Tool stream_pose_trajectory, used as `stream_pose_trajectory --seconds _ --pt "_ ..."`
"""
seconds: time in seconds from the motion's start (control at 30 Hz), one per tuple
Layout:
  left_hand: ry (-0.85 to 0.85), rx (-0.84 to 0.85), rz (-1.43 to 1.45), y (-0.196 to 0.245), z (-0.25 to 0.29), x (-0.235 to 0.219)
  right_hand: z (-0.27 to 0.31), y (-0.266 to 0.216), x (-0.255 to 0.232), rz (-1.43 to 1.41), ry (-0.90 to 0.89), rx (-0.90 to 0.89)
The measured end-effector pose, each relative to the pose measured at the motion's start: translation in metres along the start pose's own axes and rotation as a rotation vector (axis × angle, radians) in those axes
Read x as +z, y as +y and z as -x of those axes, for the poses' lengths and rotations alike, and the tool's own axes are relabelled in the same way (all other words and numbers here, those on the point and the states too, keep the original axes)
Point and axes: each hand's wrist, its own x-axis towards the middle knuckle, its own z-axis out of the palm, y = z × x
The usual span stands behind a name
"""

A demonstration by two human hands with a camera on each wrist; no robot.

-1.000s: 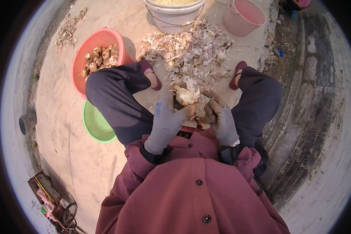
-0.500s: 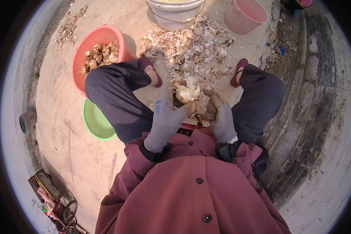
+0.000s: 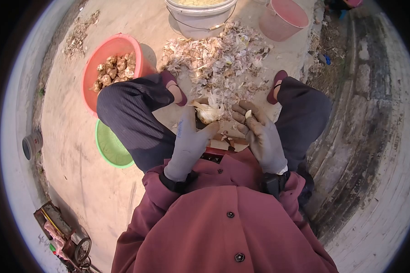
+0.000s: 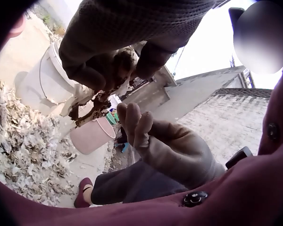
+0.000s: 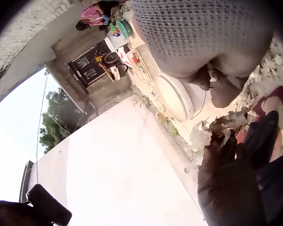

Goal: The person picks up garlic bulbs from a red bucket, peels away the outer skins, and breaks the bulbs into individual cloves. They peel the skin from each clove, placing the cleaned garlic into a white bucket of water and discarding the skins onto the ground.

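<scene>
In the head view my gloved left hand (image 3: 191, 139) grips a garlic bulb (image 3: 208, 113) whose papery skin is partly torn loose. To its right, apart from the bulb, my gloved right hand (image 3: 264, 139) pinches a pale garlic clove (image 3: 248, 113) between thumb and fingers. The left wrist view catches the left fingers curled round the bulb (image 4: 126, 61), with ragged dry skin hanging below. Loose skin (image 5: 200, 136) also sticks out above the left hand (image 5: 231, 186) in the right wrist view. A heap of garlic skins (image 3: 223, 59) lies on the ground beyond both hands.
A pink basin (image 3: 90, 75) of unpeeled bulbs stands left of the knee, a green basin (image 3: 98, 143) below it. Behind the heap are a white bucket (image 3: 198, 25) with pale contents and a pink bucket (image 3: 282, 25). A cart (image 3: 61, 227) stands at lower left.
My right hand has drawn away to the right from the bulb, a clove now showing in its fingers. The left hand has shifted slightly left with the bulb.
</scene>
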Motion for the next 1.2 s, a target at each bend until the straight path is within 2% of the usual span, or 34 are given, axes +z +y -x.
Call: stream_pose_trajectory --seconds 0.03,0.1,0.23,0.3,0.33,0.4,0.43,0.5,0.6,0.7,0.73,0.77,0.83,0.87,0.9,0.93,0.97,1.0,1.03,1.1,1.13,1.2 --pt "-0.001 0.005 0.0 -0.002 -0.002 0.0 0.001 -0.004 0.003 0.001 -0.001 -0.005" --pt "-0.013 0.04 0.005 -0.006 -0.001 0.0 0.004 -0.008 0.007 0.224 0.045 -0.103" --pt "-0.015 0.066 0.066 0.004 0.0 0.007 0.008 -0.014 0.015 0.373 0.058 -0.18" --pt "-0.046 0.024 0.115 0.012 0.001 0.009 0.01 -0.015 0.021 0.478 0.143 -0.25" --pt "-0.045 0.027 0.115 0.011 0.002 0.01 0.01 -0.014 0.021 0.479 0.141 -0.253" --pt "-0.048 0.025 0.114 0.01 0.002 0.01 0.008 -0.015 0.019 0.728 0.173 -0.388" --pt "-0.049 0.033 0.114 0.012 0.001 0.01 0.007 -0.017 0.02 0.728 0.173 -0.396" --pt "-0.089 -0.07 0.155 0.019 0.004 0.009 0.009 -0.019 0.021 0.882 0.173 -0.43" --pt "-0.091 -0.138 0.153 0.018 0.003 0.004 0.002 -0.018 0.022 0.832 0.228 -0.554" --pt "-0.045 0.025 0.084 0.011 -0.002 0.004 0.005 -0.057 0.041 0.796 0.245 -0.625" --pt "-0.06 -0.026 0.095 0.02 -0.001 0.003 0.007 -0.078 0.055 0.695 0.217 -0.713" --pt "-0.047 -0.01 0.1 0.021 -0.002 0.001 0.011 -0.1 0.075 0.661 0.31 -0.825" --pt "-0.047 0.004 0.065 0.016 -0.005 0.002 -0.009 -0.138 0.088 0.59 0.282 -1.319" --pt "-0.008 0.064 0.095 0.001 -0.007 0.004 -0.016 -0.161 0.103 0.554 0.258 -1.429" --pt "0.003 0.074 0.102 0.007 -0.009 0.003 -0.041 -0.171 0.121 0.502 0.345 -1.661" --pt "-0.016 0.049 0.061 0.016 -0.008 0.0 -0.056 -0.193 0.118 0.496 0.178 -1.548" --pt "-0.04 0.021 0.019 0.023 -0.005 -0.002 -0.083 -0.204 0.12 0.606 0.129 -1.4" --pt "-0.032 0.018 0.016 0.027 -0.005 -0.004 -0.105 -0.208 0.116 1.024 0.288 -1.395" --pt "-0.024 0.018 0.017 0.027 -0.008 -0.004 -0.107 -0.208 0.11 1.021 0.28 -1.396" --pt "0.07 0.13 0.118 0.019 -0.007 -0.003 -0.108 -0.199 0.101 0.891 0.449 -1.29" --pt "0.077 0.176 0.016 0.015 -0.009 -0.006 -0.099 -0.182 0.094 0.653 0.332 -1.157" --pt "0.045 0.086 0.118 0.023 -0.008 -0.009 -0.067 -0.14 0.087 0.574 0.206 -0.761"
